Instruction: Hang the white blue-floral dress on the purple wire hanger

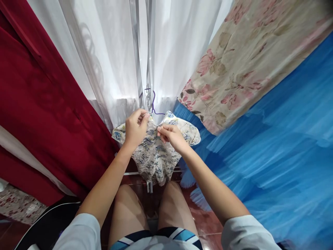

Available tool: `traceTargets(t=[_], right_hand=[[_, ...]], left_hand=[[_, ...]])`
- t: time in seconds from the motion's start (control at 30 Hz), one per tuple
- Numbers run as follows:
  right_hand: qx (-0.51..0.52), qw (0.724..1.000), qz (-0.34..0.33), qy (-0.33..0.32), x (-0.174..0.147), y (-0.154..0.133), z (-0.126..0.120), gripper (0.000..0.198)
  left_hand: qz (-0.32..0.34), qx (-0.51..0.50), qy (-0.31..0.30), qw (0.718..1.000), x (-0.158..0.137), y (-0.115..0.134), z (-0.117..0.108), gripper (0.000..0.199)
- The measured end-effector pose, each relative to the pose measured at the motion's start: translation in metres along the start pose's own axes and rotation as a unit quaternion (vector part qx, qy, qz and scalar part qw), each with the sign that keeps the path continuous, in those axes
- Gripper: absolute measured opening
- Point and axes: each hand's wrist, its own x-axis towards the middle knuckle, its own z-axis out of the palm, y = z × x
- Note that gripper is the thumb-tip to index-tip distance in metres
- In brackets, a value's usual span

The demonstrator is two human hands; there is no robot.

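White garment (150,152), blue-and-yellow floral print — left hand (136,127), right hand (172,136), both pinching its front

Floral garment (145,152): no lettering can be read;
Red fabric (52,104): no label can be made out;
Blue fabric (273,149): no number can be read

Purple hanger (153,103) just above grip, patterned garment (147,156) hung on it; red tiled floor (209,222) below grip.
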Motion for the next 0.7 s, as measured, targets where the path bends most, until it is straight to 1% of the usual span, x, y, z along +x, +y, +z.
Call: traceTargets(t=[0.03, 0.1, 0.2, 0.27, 0.3, 0.33, 0.4, 0.47, 0.53, 0.63, 0.7], right_hand=[[-0.011, 1.000, 0.009, -0.001, -0.004, 0.007, 0.000, 0.032], [-0.019, 0.999, 0.031, -0.006, -0.013, 0.020, -0.001, 0.033], [0.001, 0.998, 0.056, -0.016, -0.029, 0.036, -0.001, 0.032], [0.011, 0.998, 0.064, -0.023, -0.038, 0.044, 0.002, 0.032], [0.013, 0.997, 0.069, -0.028, -0.042, 0.047, 0.004, 0.032], [0.013, 0.997, 0.075, -0.034, -0.045, 0.050, 0.006, 0.032], [0.018, 0.995, 0.087, -0.034, -0.049, 0.056, 0.010, 0.031], [0.024, 0.995, 0.097, -0.019, -0.055, 0.065, 0.010, 0.031], [0.030, 0.994, 0.103, 0.009, -0.064, 0.078, 0.006, 0.032], [0.049, 0.987, 0.127, 0.081, -0.084, 0.103, -0.007, 0.032], [0.055, 0.976, 0.158, 0.139, -0.101, 0.122, -0.016, 0.032]], left_hand=[[-0.007, -0.007, 0.025, 1.000, 0.002, -0.007, -0.005, 0.014], [-0.026, -0.021, 0.076, 0.996, 0.006, -0.030, -0.018, 0.015], [-0.078, -0.047, 0.157, 0.983, 0.004, -0.083, -0.043, 0.021], [-0.142, -0.069, 0.207, 0.966, -0.005, -0.120, -0.057, 0.024], [-0.192, -0.086, 0.195, 0.958, -0.012, -0.135, -0.060, 0.027], [-0.238, -0.103, 0.165, 0.952, -0.022, -0.147, -0.062, 0.030], [-0.298, -0.125, 0.095, 0.942, -0.046, -0.161, -0.057, 0.036], [-0.324, -0.140, 0.042, 0.935, -0.074, -0.162, -0.044, 0.038], [-0.344, -0.161, -0.002, 0.925, -0.100, -0.154, -0.028, 0.041], [-0.366, -0.203, -0.055, 0.906, -0.127, -0.130, -0.003, 0.043], [-0.371, -0.233, -0.084, 0.895, -0.133, -0.109, 0.011, 0.043]])
